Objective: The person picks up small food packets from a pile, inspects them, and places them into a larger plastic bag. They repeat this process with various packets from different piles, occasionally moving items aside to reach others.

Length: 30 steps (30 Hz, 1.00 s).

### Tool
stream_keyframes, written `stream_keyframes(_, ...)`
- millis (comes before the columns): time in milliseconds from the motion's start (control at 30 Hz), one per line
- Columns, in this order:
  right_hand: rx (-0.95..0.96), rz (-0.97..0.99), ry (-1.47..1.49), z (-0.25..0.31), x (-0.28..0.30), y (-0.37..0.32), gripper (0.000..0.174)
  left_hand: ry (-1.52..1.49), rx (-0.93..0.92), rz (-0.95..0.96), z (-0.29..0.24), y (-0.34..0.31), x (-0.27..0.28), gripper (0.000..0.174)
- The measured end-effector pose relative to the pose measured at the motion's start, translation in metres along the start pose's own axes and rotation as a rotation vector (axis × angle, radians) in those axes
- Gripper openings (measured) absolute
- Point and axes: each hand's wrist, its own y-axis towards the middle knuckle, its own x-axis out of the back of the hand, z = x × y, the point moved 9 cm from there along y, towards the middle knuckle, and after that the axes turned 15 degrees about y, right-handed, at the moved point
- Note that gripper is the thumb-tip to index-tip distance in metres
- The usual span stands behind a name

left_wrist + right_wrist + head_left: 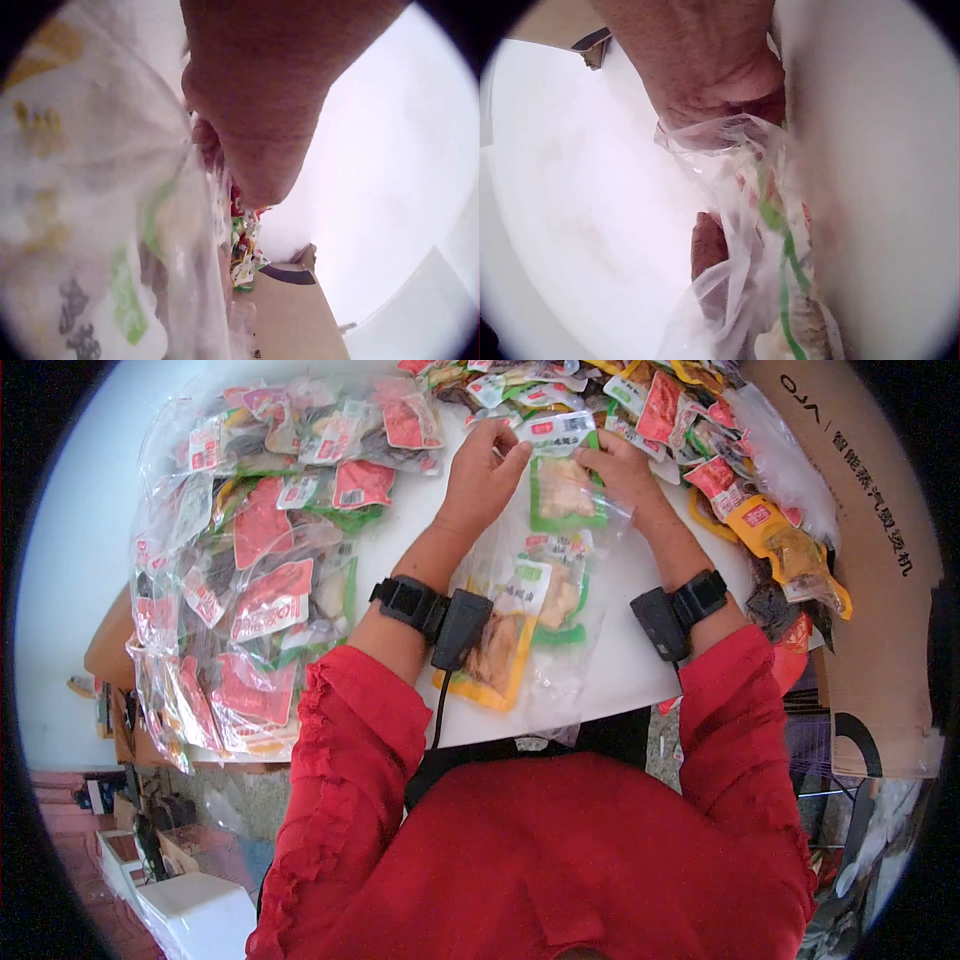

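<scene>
A clear plastic bag (600, 575) lies in front of the person, holding green-edged food packets and a yellow-edged packet (495, 650). The left hand (485, 475) pinches the bag's edge near the upper left, thumb against the fingers; in the left wrist view the film (157, 112) draws tight toward the fingers. At the bag's mouth, the right hand (625, 470) grips the side of a green-edged packet (565, 495) with a pale filling. The right wrist view shows the bag's film (727, 139) gathered around this hand (712, 82), its fingers partly hidden.
Filled clear bags of red-labelled packets (265, 570) cover the table's left side. A heap of loose packets (660, 405) runs along the far edge and down the right, near a yellow packet (785, 550). A cardboard box (860, 560) stands at the right beside the white table (640, 680).
</scene>
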Motion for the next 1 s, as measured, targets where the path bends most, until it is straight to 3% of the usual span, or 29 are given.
stream_keyframes(67, 0.031, -0.029, -0.055, -0.001, 0.006, 0.004, 0.012, 0.003, -0.007, 0.049, -0.015, 0.003, 0.009, 0.024)
stream_keyframes(133, 0.036, -0.016, -0.175, -0.014, 0.014, 0.018, 0.016, 0.133, -0.074, 0.404, -0.03, 0.0, -0.009, 0.031)
stream_keyframes(200, -0.045, 0.03, 0.206, -0.013, 0.008, 0.014, 0.019, 0.181, -0.135, 0.477, -0.045, 0.0, -0.003, 0.035)
stream_keyframes(233, -0.047, 0.034, 0.206, -0.02, 0.013, 0.018, 0.019, 0.218, -0.175, 0.552, -0.055, -0.002, -0.002, 0.03)
stream_keyframes(267, 0.13, 0.114, 0.073, -0.014, 0.014, 0.024, 0.019, 0.256, -0.214, 0.627, -0.059, -0.006, -0.004, 0.024)
stream_keyframes(300, 0.308, 0.194, -0.06, -0.011, 0.013, 0.026, 0.018, 0.258, -0.211, 0.626, -0.058, -0.004, -0.002, 0.024)
stream_keyframes(367, 0.287, 0.29, -0.047, 0.005, -0.007, 0.011, 0.019, 0.335, -0.357, 0.579, -0.066, 0.001, 0.002, 0.024)
stream_keyframes(433, 0.265, 0.385, -0.035, 0.033, -0.027, -0.013, 0.02, 0.379, -0.339, 0.56, -0.067, 0.005, 0.005, 0.024)
stream_keyframes(500, -0.184, 0.477, -0.103, 0.017, -0.041, -0.033, 0.024, 0.419, -0.323, 0.541, -0.069, 0.008, 0.007, 0.024)
stream_keyframes(533, -0.19, 0.479, -0.103, 0.008, -0.039, -0.029, 0.024, 0.384, -0.33, 0.555, -0.071, 0.008, 0.006, 0.024)
stream_keyframes(600, 0.052, 0.733, 0.03, 0.008, -0.052, -0.03, 0.032, 0.348, -0.331, 0.567, -0.07, 0.007, 0.004, 0.023)
stream_keyframes(633, 0.048, 0.737, 0.03, 0.012, -0.053, -0.032, 0.032, 0.356, -0.352, 0.522, -0.072, 0.009, 0.005, 0.021)
stream_keyframes(700, -0.262, 0.772, -0.088, 0.001, -0.056, -0.046, 0.038, 0.366, -0.368, 0.474, -0.071, 0.01, 0.006, 0.02)
stream_keyframes(733, -0.263, 0.775, -0.089, 0.003, -0.061, -0.051, 0.038, 0.381, -0.389, 0.465, -0.073, 0.01, 0.006, 0.02)
stream_keyframes(800, -0.164, 0.616, -0.019, 0.014, -0.06, -0.047, 0.038, 0.394, -0.408, 0.456, -0.075, 0.009, 0.006, 0.021)
stream_keyframes(933, -0.105, 0.57, -0.05, 0.002, -0.048, -0.03, 0.037, 0.259, -0.38, 0.428, -0.082, 0.014, 0.012, 0.024)
stream_keyframes(1000, 0.043, 0.653, -0.306, -0.006, -0.041, -0.019, 0.037, 0.189, -0.41, 0.366, -0.091, 0.015, 0.021, 0.025)
